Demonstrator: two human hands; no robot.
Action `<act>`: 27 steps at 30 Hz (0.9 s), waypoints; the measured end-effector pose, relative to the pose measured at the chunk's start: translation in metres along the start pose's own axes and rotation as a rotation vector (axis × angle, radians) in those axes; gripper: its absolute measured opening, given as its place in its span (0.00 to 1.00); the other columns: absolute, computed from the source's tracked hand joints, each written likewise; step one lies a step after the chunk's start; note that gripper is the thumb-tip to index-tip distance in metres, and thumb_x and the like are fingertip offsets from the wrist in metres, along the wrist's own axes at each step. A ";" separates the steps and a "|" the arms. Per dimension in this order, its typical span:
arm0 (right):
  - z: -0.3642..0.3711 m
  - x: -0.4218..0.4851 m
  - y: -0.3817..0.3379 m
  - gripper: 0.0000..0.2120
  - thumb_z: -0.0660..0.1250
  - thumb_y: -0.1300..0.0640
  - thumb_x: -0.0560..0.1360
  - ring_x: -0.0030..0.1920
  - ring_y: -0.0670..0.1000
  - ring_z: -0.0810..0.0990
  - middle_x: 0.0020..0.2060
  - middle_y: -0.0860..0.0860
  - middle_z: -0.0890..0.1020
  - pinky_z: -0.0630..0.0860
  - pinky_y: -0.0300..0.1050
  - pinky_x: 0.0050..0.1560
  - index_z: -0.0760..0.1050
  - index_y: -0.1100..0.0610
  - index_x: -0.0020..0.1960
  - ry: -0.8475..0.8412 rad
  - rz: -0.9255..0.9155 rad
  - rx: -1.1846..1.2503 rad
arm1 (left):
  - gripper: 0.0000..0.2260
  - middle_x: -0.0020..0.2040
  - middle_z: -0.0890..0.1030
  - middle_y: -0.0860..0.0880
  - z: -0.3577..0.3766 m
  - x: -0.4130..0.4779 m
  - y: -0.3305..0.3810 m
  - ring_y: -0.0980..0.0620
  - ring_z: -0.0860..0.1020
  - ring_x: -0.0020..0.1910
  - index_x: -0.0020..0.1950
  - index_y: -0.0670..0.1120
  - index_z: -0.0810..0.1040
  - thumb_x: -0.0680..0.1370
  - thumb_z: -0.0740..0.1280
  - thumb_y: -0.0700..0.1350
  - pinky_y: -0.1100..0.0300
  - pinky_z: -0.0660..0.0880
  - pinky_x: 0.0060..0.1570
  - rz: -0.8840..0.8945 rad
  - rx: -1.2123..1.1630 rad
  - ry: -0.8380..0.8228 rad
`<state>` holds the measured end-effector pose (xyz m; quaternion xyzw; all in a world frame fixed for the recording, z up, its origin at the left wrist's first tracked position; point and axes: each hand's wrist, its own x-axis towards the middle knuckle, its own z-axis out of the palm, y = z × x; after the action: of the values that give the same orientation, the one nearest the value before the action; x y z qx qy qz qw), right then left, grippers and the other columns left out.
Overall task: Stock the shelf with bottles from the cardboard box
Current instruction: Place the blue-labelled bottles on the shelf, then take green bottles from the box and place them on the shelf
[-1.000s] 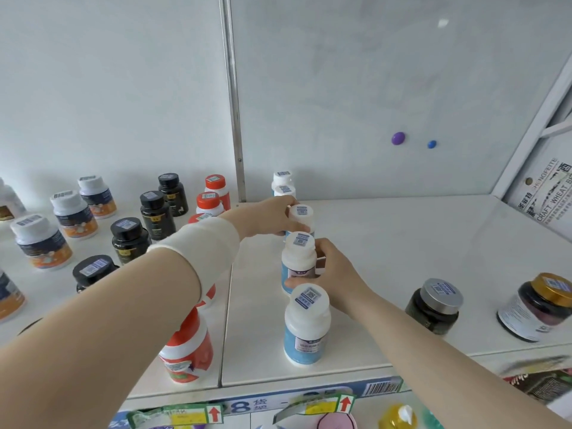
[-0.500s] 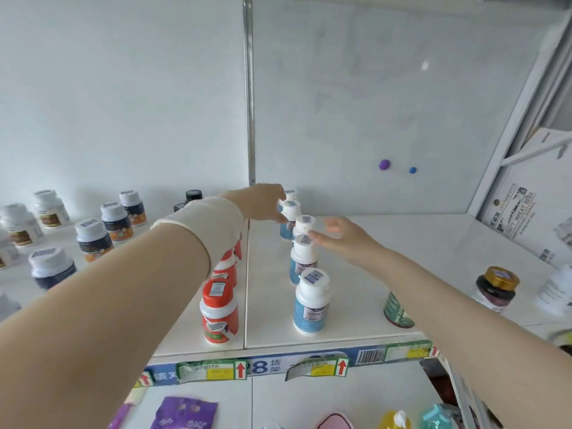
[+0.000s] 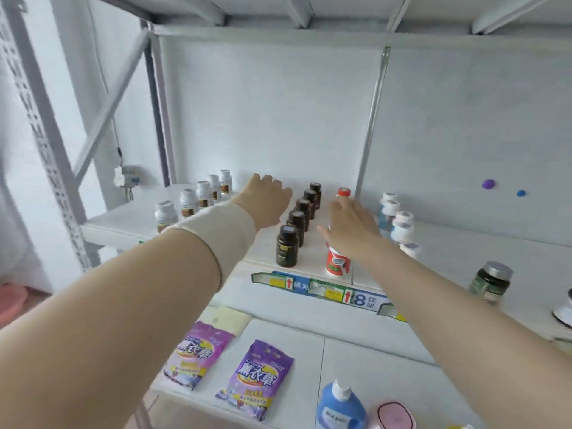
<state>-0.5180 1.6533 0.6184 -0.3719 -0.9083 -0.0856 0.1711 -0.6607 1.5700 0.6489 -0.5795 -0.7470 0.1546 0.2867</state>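
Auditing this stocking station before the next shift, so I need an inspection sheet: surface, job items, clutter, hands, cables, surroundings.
Surface: white shelf, price tags on its front edge.
Job's things: dark bottles in a row, white bottles left, red-capped bottles, blue-labelled bottles right, all upright; cardboard box not in view.
Clutter: silver-lidded jar; purple pouches and blue detergent bottle on the lower shelf.
Hands: left hand open, left of the dark row; right hand open over the red-capped row.
Cables: thin wire to a small white box on the frame.
Surroundings: white back panel, two round markers.
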 end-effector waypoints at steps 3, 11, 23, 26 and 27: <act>0.006 0.011 -0.076 0.22 0.58 0.49 0.78 0.65 0.60 0.68 0.65 0.58 0.70 0.66 0.55 0.64 0.64 0.59 0.68 -0.026 -0.122 -0.002 | 0.17 0.63 0.73 0.44 0.026 -0.050 -0.052 0.44 0.71 0.63 0.67 0.43 0.66 0.79 0.60 0.45 0.53 0.67 0.59 -0.089 0.023 -0.056; 0.041 0.050 -0.349 0.24 0.57 0.50 0.78 0.68 0.59 0.63 0.68 0.57 0.65 0.61 0.53 0.68 0.60 0.58 0.70 -0.047 -0.470 0.053 | 0.21 0.64 0.72 0.43 0.142 -0.223 -0.231 0.43 0.71 0.64 0.68 0.43 0.65 0.79 0.62 0.50 0.53 0.67 0.61 -0.344 0.000 -0.260; 0.197 0.046 -0.660 0.24 0.55 0.49 0.79 0.71 0.58 0.61 0.70 0.58 0.64 0.59 0.54 0.71 0.60 0.60 0.71 -0.351 -0.893 0.019 | 0.21 0.67 0.71 0.44 0.372 -0.444 -0.374 0.44 0.70 0.66 0.69 0.43 0.65 0.79 0.61 0.50 0.52 0.67 0.63 -0.685 -0.174 -0.708; 0.254 0.059 -0.708 0.24 0.56 0.48 0.79 0.71 0.58 0.60 0.71 0.58 0.64 0.60 0.54 0.71 0.60 0.59 0.71 -0.417 -0.951 -0.017 | 0.22 0.67 0.72 0.44 0.441 -0.461 -0.381 0.45 0.71 0.66 0.69 0.44 0.65 0.78 0.62 0.52 0.52 0.67 0.63 -0.731 -0.262 -0.802; 0.275 0.065 -0.724 0.24 0.56 0.48 0.79 0.71 0.58 0.60 0.70 0.58 0.64 0.60 0.54 0.70 0.60 0.59 0.71 -0.439 -0.973 -0.023 | 0.22 0.66 0.72 0.44 0.466 -0.466 -0.383 0.44 0.71 0.66 0.69 0.44 0.65 0.78 0.62 0.53 0.52 0.68 0.63 -0.746 -0.295 -0.830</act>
<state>-1.1401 1.2602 0.3671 0.0814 -0.9893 -0.0851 -0.0865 -1.1649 1.0651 0.3818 -0.2017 -0.9644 0.1516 -0.0789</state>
